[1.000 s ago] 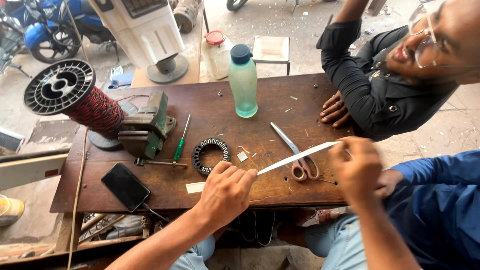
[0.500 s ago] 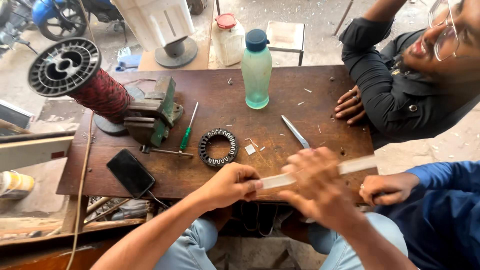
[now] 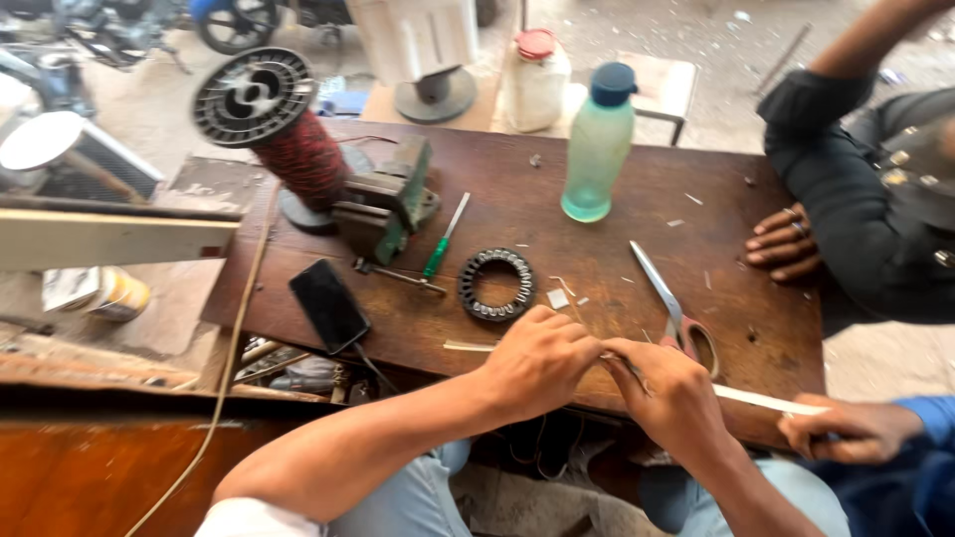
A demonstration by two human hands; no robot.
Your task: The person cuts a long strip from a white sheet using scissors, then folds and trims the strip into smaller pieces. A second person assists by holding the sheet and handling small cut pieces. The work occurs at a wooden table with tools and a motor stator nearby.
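a dark-screened phone (image 3: pixel 329 304) lies flat at the table's (image 3: pixel 637 224) near left edge. left of the table, a labelled yellow-and-white can (image 3: pixel 97 293) lies on its side.

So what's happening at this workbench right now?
A person seated at a wooden table has both hands together over its near edge: the left hand and right hand pinch a thin whitish strip. A second person's hand, in a blue sleeve, grips the strip's far end. On the table lie scissors, a ring-shaped toothed metal core, a green screwdriver, a phone and a green bottle. A third person's hand rests at the right edge.
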